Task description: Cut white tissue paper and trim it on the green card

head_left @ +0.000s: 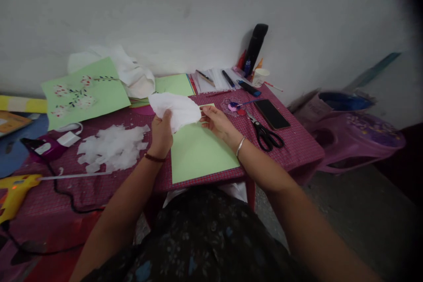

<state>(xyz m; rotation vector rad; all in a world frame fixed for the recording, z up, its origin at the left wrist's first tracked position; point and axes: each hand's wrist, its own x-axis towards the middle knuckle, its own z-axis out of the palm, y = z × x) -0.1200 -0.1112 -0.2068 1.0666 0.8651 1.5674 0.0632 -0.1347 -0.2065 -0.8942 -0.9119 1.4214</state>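
My left hand point(161, 134) is closed on a white sheet of thin, tissue-like paper point(180, 106), thumb on top. At the paper's right end, my right hand point(214, 121) pinches its edge between thumb and fingers. The paper is held above a light green sheet point(201, 154) lying at the table's front edge. Left of my left hand sits a pile of small white cut pieces point(112, 147). Black-handled scissors point(267, 136) lie right of my right hand, near a purple-tipped paintbrush point(234, 105).
A yellow glue gun point(18, 191) with a cord lies at the left. A green sheet decorated with flowers point(86, 92) leans on crumpled white paper point(134, 72). A black phone point(272, 113) rests at the right, and a purple stool point(357, 141) stands beyond the table.
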